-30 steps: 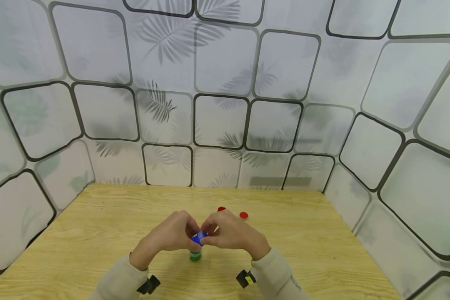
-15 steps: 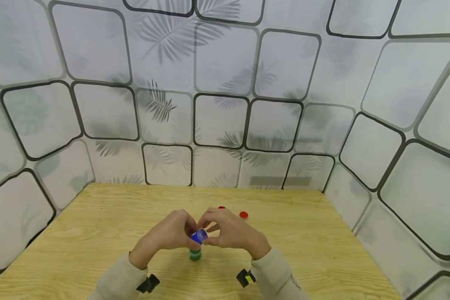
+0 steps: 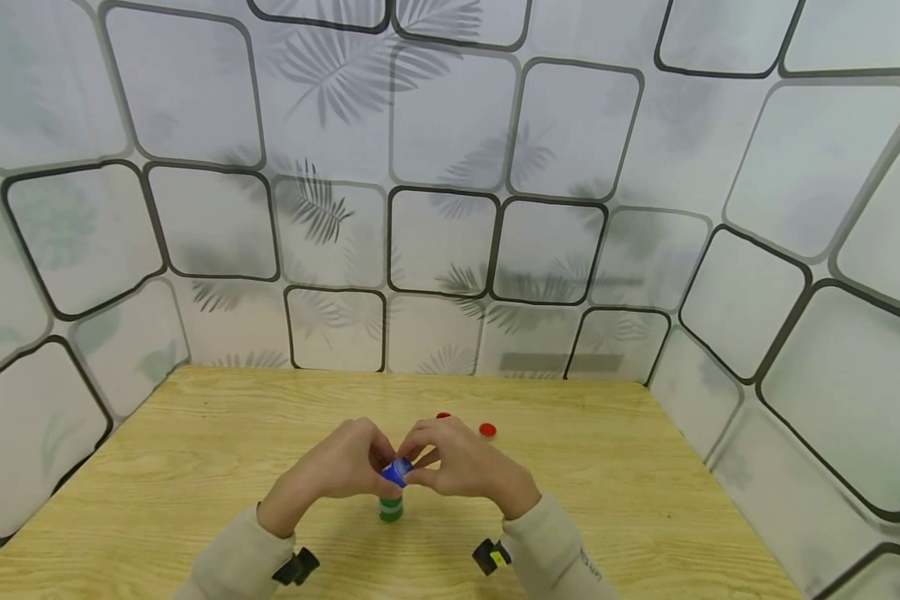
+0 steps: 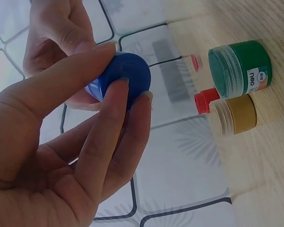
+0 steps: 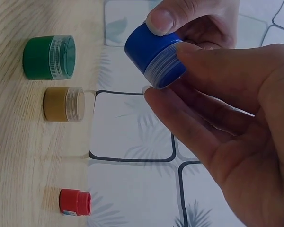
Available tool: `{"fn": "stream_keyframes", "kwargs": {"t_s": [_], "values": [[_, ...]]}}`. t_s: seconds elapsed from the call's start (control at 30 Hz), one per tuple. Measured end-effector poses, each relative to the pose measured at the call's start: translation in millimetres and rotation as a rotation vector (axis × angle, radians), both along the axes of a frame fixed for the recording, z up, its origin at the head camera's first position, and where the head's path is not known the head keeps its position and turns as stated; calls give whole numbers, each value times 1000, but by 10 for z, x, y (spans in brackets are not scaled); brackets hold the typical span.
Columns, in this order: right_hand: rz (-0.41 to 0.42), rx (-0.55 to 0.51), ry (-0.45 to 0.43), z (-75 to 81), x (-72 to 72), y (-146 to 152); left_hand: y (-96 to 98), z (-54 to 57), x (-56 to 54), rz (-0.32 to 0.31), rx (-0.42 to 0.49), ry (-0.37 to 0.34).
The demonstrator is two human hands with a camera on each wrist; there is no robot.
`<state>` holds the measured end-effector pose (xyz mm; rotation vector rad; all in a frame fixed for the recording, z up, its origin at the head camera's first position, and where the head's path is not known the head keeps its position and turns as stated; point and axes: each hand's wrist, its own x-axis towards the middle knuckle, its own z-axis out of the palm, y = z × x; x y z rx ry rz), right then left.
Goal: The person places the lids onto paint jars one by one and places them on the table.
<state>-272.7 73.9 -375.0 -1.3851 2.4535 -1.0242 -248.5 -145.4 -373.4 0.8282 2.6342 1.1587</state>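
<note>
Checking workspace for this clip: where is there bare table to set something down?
Bare tabletop runs from the left hand to the left edge, and from the right hand to the right edge. The middle is crowded: green jar, yellow jar, red jar, red disc, plus the hands gripping the blue jar.

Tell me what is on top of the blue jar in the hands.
A clear, ridged lid caps the blue jar, with blue showing through it. The right hand hides part of the lid's edge; what lies deeper inside the jar cannot be seen.
</note>
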Motion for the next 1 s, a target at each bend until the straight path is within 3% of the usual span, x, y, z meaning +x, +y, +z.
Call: {"fn": "stream_keyframes", "kwargs": {"t_s": [0.43,0.77,1.0], "values": [[-37,31,24,10,17,12,35,15,22,11,11,-17],[-53,42,53,25,44,-1,44,10,25,11,8,13],[-75,18,130,20,23,-6,-36,48,-1,77,-13,51]]}}
